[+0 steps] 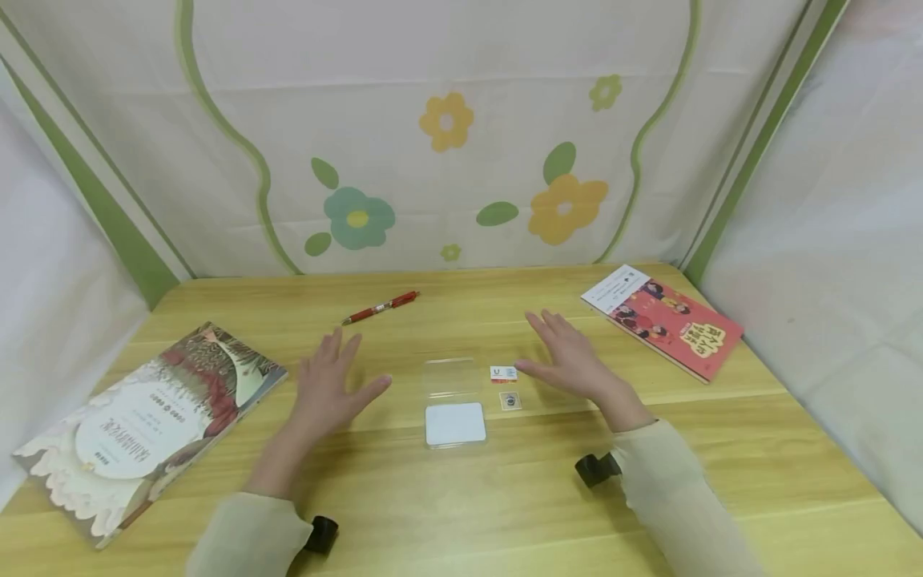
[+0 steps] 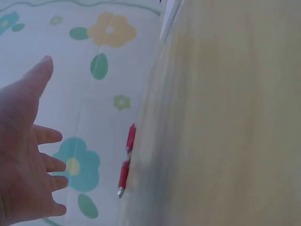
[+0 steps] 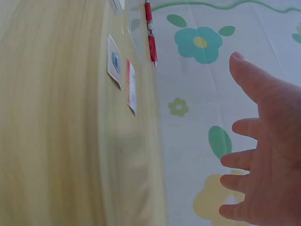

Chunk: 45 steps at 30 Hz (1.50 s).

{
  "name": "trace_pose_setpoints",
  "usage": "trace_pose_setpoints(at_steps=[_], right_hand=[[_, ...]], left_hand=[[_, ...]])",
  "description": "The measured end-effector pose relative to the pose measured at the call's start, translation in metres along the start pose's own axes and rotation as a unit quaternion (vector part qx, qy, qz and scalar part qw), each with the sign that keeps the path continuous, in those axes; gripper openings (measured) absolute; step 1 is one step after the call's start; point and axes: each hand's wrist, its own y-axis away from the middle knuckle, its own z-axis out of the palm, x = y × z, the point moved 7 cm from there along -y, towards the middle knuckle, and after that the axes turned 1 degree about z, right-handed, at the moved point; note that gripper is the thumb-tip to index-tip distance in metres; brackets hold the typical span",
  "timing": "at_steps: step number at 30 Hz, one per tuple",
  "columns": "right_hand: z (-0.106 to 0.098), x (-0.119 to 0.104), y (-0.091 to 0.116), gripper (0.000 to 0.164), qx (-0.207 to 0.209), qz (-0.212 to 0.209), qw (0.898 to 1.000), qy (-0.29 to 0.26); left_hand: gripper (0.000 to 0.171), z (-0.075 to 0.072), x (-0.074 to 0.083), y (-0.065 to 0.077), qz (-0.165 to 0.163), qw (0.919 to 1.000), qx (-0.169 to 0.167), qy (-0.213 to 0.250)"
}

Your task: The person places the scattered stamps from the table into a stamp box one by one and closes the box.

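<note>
Both hands hover over the wooden table with fingers spread, holding nothing. My left hand (image 1: pixel 330 393) is between a picture book and a clear plastic case (image 1: pixel 450 378), whose lid lies folded back. In the case's near half sits a white rectangular insert (image 1: pixel 455 423). Just right of the case lie a small printed card (image 1: pixel 503 374) and, below it, a small square piece with a dark round mark (image 1: pixel 509 401). My right hand (image 1: pixel 573 361) is beside these, its thumb tip overlapping the card's edge in the head view. A red pen (image 1: pixel 380 308) lies farther back.
A picture book (image 1: pixel 144 425) lies at the left side of the table. Toward the back right is a red book (image 1: pixel 678 320) with a white band. A flower-printed cloth (image 1: pixel 447 48) hangs behind the table, with pale cloth at both sides.
</note>
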Motion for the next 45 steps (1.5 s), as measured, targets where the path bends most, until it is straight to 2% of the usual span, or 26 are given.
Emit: trace_pose_setpoints(at_steps=[4,9,14,18,24,30,36,45], right_hand=[[0.015,0.0,-0.005,0.077,0.001,-0.009,0.998,-0.054],[0.029,0.004,-0.005,0.074,-0.003,-0.006,0.993,-0.122],[0.04,0.008,-0.004,0.069,-0.01,0.002,0.983,-0.183],[0.05,0.013,-0.005,0.06,0.004,-0.007,0.98,-0.199],[0.06,0.02,-0.004,0.049,0.038,-0.017,0.984,-0.174],[0.062,0.024,-0.003,0.04,0.045,0.001,0.984,-0.171],[0.058,0.021,-0.003,0.034,0.053,-0.003,0.987,-0.151],[0.057,0.02,-0.005,0.025,0.066,-0.003,0.987,-0.148]], left_hand=[[0.074,0.013,0.01,0.002,0.016,0.9958,-0.014,0.089],[0.065,0.028,0.016,0.006,0.018,0.9823,-0.017,0.185],[0.062,0.042,0.021,0.011,0.03,0.9746,-0.015,0.221],[0.062,0.054,0.025,0.014,0.047,0.9732,-0.028,0.224],[0.066,0.066,0.027,0.019,0.045,0.9752,-0.054,0.21],[0.065,0.075,0.03,0.021,0.057,0.9822,-0.079,0.161],[0.067,0.077,0.036,0.022,0.08,0.9878,-0.074,0.111],[0.063,0.079,0.035,0.024,0.086,0.9909,-0.064,0.082]])
